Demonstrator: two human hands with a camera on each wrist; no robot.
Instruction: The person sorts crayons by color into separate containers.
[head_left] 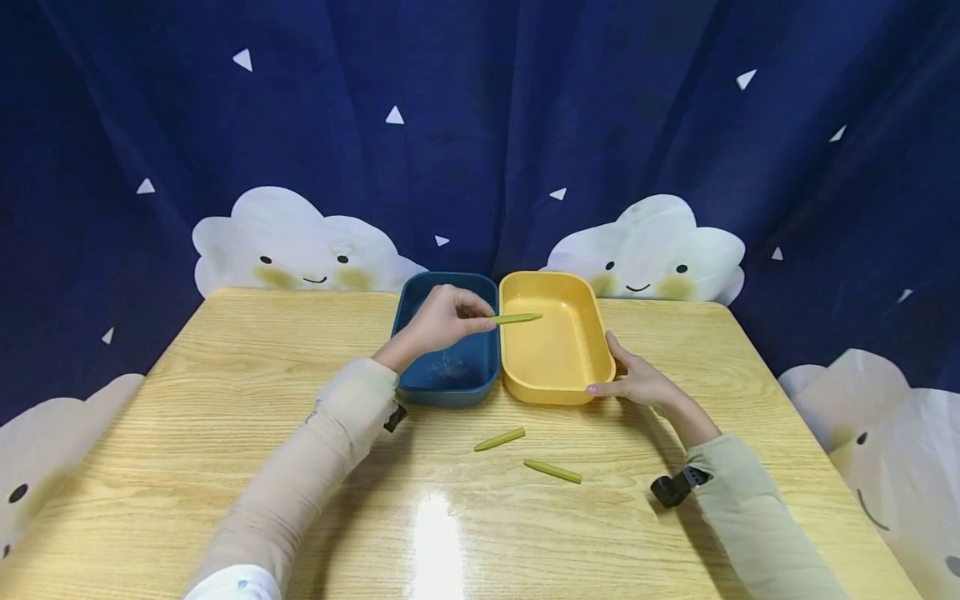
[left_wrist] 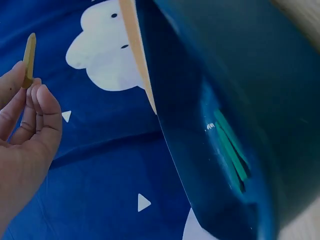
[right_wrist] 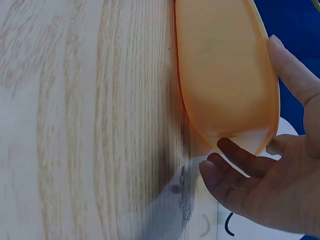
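Observation:
My left hand (head_left: 442,321) pinches a green stick (head_left: 516,318) by one end and holds it level over the yellow box (head_left: 557,392), reaching across the dark blue box (head_left: 448,385). In the left wrist view the stick (left_wrist: 29,57) pokes up from my fingertips (left_wrist: 40,97), with the blue box (left_wrist: 235,100) to the right. My right hand (head_left: 637,379) rests with straight fingers against the yellow box's near right corner; the right wrist view shows those fingers (right_wrist: 240,160) touching the box wall (right_wrist: 225,75). Two more green sticks (head_left: 499,439) (head_left: 552,471) lie on the table.
The two boxes stand side by side at the far middle of a wooden table (head_left: 225,400). A dark blue curtain with white clouds (head_left: 292,242) hangs behind the far edge. Something green (left_wrist: 231,145) shows through the blue box wall in the left wrist view.

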